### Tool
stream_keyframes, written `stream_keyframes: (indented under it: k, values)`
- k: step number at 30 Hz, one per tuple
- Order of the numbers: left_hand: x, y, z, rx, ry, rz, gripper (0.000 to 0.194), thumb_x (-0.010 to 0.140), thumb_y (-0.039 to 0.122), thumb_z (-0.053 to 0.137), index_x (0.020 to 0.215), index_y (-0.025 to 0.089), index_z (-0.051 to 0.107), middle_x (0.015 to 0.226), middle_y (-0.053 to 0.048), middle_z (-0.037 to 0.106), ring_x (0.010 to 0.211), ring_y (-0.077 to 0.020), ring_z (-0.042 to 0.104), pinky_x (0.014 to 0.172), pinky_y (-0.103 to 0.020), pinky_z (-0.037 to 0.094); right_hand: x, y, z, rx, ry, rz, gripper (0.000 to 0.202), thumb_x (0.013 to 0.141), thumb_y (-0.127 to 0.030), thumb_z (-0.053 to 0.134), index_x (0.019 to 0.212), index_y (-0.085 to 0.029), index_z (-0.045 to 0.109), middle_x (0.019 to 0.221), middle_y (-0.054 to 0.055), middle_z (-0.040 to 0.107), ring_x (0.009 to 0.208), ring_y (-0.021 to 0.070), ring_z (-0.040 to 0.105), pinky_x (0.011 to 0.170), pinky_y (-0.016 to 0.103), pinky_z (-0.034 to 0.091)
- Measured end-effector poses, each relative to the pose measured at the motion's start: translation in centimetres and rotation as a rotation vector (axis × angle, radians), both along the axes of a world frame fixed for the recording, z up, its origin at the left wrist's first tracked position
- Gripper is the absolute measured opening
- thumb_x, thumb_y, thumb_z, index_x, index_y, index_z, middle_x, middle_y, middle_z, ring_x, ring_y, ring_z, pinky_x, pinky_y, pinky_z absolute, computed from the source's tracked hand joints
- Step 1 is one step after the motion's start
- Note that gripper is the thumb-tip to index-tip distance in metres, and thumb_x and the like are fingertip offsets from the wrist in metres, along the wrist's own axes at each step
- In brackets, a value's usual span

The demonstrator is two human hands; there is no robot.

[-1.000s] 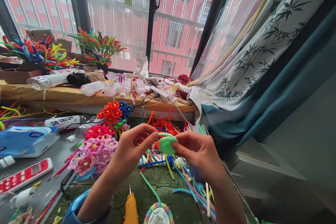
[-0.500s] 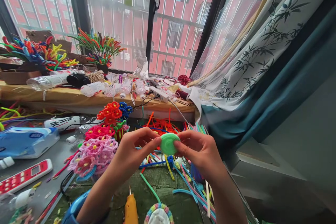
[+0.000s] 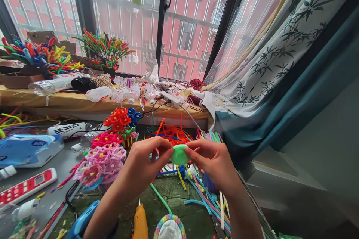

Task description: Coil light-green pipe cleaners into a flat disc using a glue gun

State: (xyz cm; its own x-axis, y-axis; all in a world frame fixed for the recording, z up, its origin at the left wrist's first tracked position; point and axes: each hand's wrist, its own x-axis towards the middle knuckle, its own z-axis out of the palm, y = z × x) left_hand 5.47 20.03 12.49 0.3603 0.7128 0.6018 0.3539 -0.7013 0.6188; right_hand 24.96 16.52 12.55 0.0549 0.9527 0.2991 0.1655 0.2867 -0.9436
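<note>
A light green round disc (image 3: 180, 155) is held up above the middle of the dark green work surface. My left hand (image 3: 150, 160) pinches its left edge between thumb and index finger. The right edge is gripped the same way by my right hand (image 3: 214, 162). Below the hands lie a yellow-handled tool (image 3: 140, 221) with a metal tip and a white oval piece (image 3: 169, 230) with a pastel fuzzy rim. A green stem (image 3: 161, 198) runs up from that rim.
Pink fuzzy flowers (image 3: 105, 162) stand left of my left hand. Pastel stems (image 3: 202, 194) lie under my right forearm. A red-and-white device (image 3: 30, 187) and a blue tissue pack (image 3: 29, 151) are at left. Bottles (image 3: 99, 93) line the windowsill.
The disc has tilted and now looks flatter. My fingers have shifted slightly on its edges, and both hands still hold it.
</note>
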Motion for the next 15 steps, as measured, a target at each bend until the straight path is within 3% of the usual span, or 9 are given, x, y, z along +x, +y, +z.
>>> stream_keyframes:
  k: [5,8,10,12,15]
  values:
    - [-0.1,0.0,-0.2,0.014,0.058,0.055,0.016,0.090,0.027,0.061,0.080,0.019,0.071,0.066,0.002,0.069,0.056,-0.0115,0.058,0.056,-0.022,0.043,0.2,0.2,-0.1,-0.025,0.053,0.061,0.031,0.070,-0.044,0.090,0.077,-0.016,0.080,0.062,0.001,0.072,0.055,0.0141,0.065,0.052,0.021,0.052]
    - [-0.9,-1.1,-0.2,-0.042,0.146,0.202,0.022,0.095,0.035,0.056,0.091,0.020,0.072,0.077,-0.001,0.073,0.063,-0.0164,0.065,0.062,-0.027,0.047,0.0,0.1,-0.1,-0.008,0.061,0.080,0.030,0.071,-0.044,0.089,0.074,-0.016,0.078,0.062,0.002,0.073,0.056,0.0154,0.068,0.055,0.023,0.055]
    - [-2.0,-2.6,-0.3,-0.116,0.358,0.360,0.029,0.098,0.037,0.049,0.101,0.020,0.071,0.088,-0.005,0.075,0.075,-0.0231,0.070,0.068,-0.034,0.051,-0.2,0.0,0.0,0.005,0.062,0.083,0.029,0.071,-0.044,0.089,0.072,-0.017,0.078,0.062,0.002,0.073,0.056,0.0162,0.069,0.055,0.023,0.057]
    - [-3.3,-4.7,-1.2,-0.252,0.691,0.479,0.032,0.099,0.032,0.044,0.109,0.018,0.070,0.099,-0.010,0.076,0.086,-0.0300,0.073,0.073,-0.041,0.055,-0.3,-0.3,0.0,0.017,0.072,0.091,0.028,0.071,-0.043,0.089,0.073,-0.017,0.078,0.062,0.002,0.073,0.056,0.0164,0.069,0.055,0.024,0.057]
    - [-5.1,-8.3,-4.5,-0.422,1.038,0.426,0.032,0.094,0.023,0.049,0.112,0.017,0.075,0.120,-0.015,0.074,0.112,-0.0347,0.070,0.093,-0.048,0.055,-0.5,-0.6,0.2,0.035,0.106,0.135,0.026,0.073,-0.040,0.089,0.073,-0.017,0.077,0.062,0.002,0.073,0.056,0.0160,0.070,0.055,0.023,0.058]
